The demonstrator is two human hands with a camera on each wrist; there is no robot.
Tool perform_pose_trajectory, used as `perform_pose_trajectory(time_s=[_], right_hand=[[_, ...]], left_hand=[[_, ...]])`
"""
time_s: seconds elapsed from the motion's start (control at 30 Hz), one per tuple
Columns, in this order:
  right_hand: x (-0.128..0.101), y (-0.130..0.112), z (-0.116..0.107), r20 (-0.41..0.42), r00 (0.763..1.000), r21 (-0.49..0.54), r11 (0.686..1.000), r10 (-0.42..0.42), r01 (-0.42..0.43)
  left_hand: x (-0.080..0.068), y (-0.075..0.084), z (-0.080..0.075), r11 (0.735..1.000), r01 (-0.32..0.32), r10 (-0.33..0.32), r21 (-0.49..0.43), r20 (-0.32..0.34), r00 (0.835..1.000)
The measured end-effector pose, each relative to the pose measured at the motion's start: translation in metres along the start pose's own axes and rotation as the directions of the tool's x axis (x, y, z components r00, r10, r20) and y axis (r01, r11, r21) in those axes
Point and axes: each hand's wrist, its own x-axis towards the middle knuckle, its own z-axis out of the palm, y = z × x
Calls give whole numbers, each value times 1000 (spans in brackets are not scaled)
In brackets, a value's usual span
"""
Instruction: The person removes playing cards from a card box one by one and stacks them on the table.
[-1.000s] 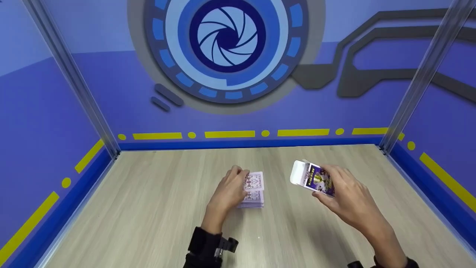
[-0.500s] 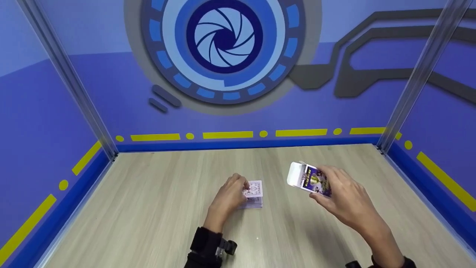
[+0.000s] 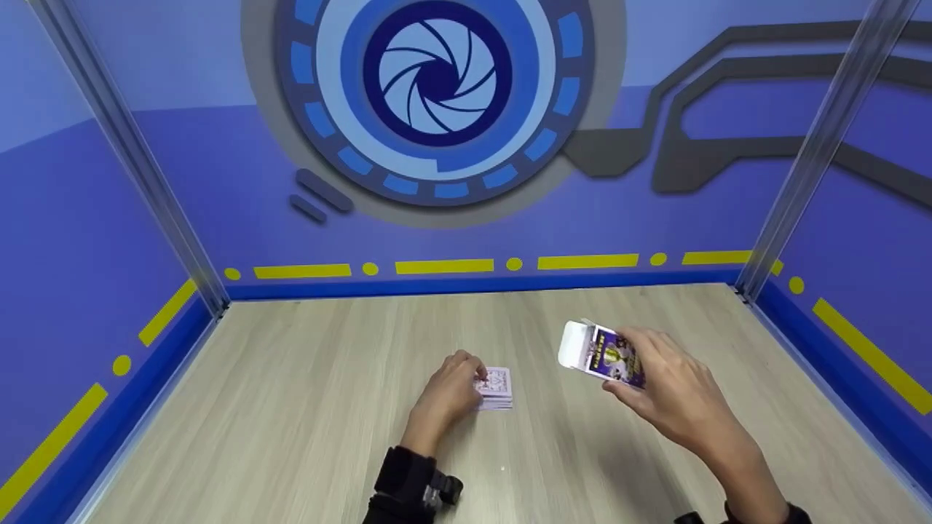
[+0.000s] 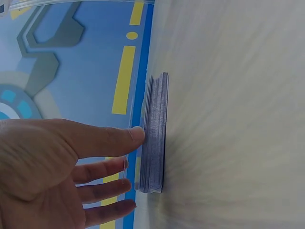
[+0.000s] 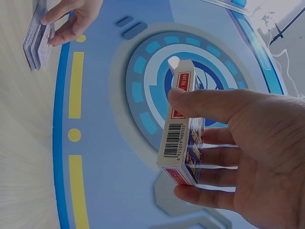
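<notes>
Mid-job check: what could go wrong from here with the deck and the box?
The deck has uneven layers in the left wrist view, so it might slide apart if the left hand shifts it.
The box has its flap open, so anything inside might slip out if tipped.
The right hand holds the box in the air, so a loosened grip could drop it.
</notes>
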Motion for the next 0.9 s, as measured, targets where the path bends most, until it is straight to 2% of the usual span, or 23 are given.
perform_pose_trajectory(time_s=[0.13,0.4,0.6,0.73,0.9], right_hand=[[-1,0,0,-20,1000,2,1000,-21,21],[-1,1,0,-12,1000,7,1000,-10,10],[-1,1,0,-14,1000,12,1000,-7,7],[0,0,0,-12,1000,16,1000,-4,4],[1,-1,-1,-13,1000,11,1000,1,-1]], left_hand=[[-1,1,1,1000,31,-31,-1,34,999],[0,0,1,998,65,-64,-14,74,995],[0,0,-1,998,67,-66,-15,86,994],[-2,0,-7,998,59,-56,-36,76,995],[-3,9,-22,996,53,-54,-72,-13,998]])
